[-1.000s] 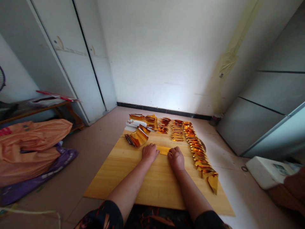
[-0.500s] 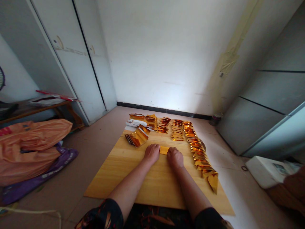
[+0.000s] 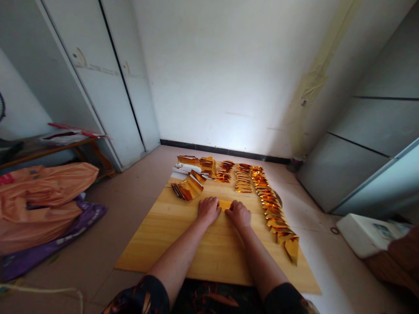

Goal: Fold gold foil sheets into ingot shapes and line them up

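A wooden board lies on the floor in front of me. Both hands press on one gold foil paper lying flat on it. My left hand covers the paper's left end and my right hand its right end, so only a small strip shows between them. A leaning stack of unfolded gold sheets stands just beyond my left hand. A long row of folded gold pieces runs along the board's right side.
More folded gold pieces lie in rows at the board's far end, next to white paper bundles. Orange and purple bags lie on the left. A low wooden bench stands by the wardrobe. A white box sits at right.
My hands have slid closer together over the gold paper, so less of it shows between them than a second ago.
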`<state>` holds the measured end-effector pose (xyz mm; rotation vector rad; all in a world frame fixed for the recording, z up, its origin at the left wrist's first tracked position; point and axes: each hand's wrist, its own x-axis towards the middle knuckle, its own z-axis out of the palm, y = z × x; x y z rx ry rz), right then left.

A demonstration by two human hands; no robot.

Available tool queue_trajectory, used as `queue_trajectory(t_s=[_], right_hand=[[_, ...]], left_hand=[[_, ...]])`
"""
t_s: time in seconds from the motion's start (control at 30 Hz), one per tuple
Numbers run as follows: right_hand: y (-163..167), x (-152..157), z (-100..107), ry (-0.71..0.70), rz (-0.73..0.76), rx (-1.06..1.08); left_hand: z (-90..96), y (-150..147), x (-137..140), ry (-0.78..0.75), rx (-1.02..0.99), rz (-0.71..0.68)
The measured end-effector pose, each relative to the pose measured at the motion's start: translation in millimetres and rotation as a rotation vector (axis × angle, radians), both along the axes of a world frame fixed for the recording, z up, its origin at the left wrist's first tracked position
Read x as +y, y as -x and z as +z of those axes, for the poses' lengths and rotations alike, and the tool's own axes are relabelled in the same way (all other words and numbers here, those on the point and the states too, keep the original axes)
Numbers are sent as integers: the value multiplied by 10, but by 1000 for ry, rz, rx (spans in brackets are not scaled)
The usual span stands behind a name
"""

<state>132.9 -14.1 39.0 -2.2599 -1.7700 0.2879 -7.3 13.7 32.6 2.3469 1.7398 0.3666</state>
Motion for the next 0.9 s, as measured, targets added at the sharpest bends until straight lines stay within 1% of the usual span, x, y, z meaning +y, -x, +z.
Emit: queue_trajectory(t_s=[0.2, 0.37, 0.47, 0.7, 0.9], right_hand=[[-101, 33, -24, 25, 10, 68], [-187, 69, -87, -10, 32, 122], [-217, 77, -101, -22, 49, 144], [-172, 9, -58, -23, 58, 63], [-141, -54, -37, -67, 54, 39]], left_hand=[[2, 69, 41, 44, -7, -40], [-33, 145, 75, 40, -35, -108], [-60, 172, 88, 42, -48, -117], [-119, 194, 78, 8, -51, -113], [-150, 215, 13, -71, -151, -135]])
